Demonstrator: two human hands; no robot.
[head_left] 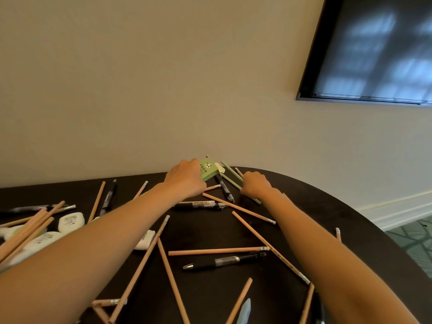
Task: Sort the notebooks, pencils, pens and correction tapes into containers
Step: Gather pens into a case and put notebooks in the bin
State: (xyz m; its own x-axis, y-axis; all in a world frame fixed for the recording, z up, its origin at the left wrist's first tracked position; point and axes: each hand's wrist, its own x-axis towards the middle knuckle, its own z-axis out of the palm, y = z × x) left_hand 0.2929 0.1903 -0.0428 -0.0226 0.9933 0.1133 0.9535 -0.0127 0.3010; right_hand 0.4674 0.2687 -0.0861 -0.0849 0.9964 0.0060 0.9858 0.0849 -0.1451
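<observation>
Box at table far edge; pencils & pens strewn in front, corr. tapes left.

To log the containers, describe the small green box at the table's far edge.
The green box is a light-green cardboard-looking carton, printed with a panda face and characters. Its pale end flap stands open on the right. It lies tilted at the far edge of the dark table. The left hand grips its left end; green pencils in the right hand sit by its open end.
</observation>
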